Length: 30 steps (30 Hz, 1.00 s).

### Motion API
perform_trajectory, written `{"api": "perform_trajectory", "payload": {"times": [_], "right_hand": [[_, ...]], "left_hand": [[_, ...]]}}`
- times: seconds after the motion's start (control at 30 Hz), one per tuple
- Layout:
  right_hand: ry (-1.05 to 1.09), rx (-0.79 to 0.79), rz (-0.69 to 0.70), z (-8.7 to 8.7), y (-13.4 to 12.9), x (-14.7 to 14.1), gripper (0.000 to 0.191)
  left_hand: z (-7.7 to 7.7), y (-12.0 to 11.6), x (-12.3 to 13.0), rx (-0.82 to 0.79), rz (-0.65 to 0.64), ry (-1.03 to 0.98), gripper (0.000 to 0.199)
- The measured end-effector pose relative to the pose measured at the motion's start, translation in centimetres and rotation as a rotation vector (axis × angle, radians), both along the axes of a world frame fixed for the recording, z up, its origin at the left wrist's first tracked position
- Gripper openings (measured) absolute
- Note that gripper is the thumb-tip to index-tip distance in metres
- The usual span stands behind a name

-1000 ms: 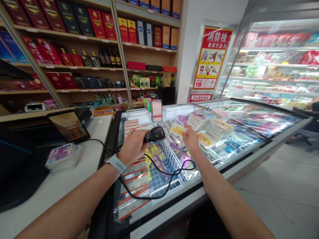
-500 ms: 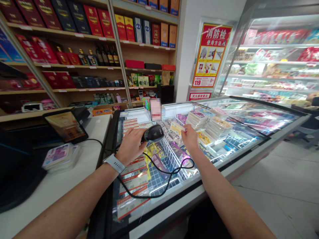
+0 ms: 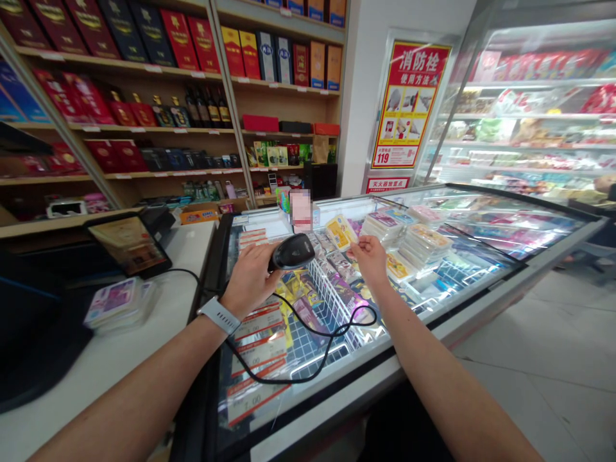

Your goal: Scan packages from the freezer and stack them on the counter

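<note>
Black handheld barcode scanner clenched in the left hand, and at its 2 o'clock a yellow packet pinched at one corner by the right hand. Directly beneath both, a glass-topped display freezer full of packets; at 9 o'clock, a stack of packets on the white desk.

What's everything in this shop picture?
Barcode scanner: one, black, in left hand
Packet: one, yellow, at right hand's fingertips
Scanner cable: one, black, looped over freezer glass
Chest freezer: one, silver-framed, under both hands
Tablet: one, black, on white counter
Packet stack: one, purple and white, on counter
Boxed liquor: many, mostly red, on wooden shelves
Fire-hydrant poster: one, red and yellow, on pillar
Wristwatch: one, white, on left wrist
Hands: two, bare, over freezer
</note>
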State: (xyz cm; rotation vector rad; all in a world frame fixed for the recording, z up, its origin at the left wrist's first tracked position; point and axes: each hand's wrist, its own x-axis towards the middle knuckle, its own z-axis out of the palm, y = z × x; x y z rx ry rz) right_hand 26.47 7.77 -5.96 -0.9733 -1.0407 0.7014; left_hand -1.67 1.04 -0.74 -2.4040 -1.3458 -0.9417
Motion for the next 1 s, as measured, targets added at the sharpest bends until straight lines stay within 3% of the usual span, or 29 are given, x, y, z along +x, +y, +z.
{"api": "perform_trajectory", "payload": {"times": [0.27, 1.0], "right_hand": [[0.105, 0.026, 0.069, 1.06, -0.31, -0.57, 0.04], [0.111, 0.028, 0.097, 0.86, -0.12, -0.37, 0.039]], "left_hand": [[-0.05, -0.04, 0.2, 0.007, -0.002, -0.032, 0.044], [-0.53, 0.14, 0.16, 0.007, 0.002, -0.048, 0.044]]}}
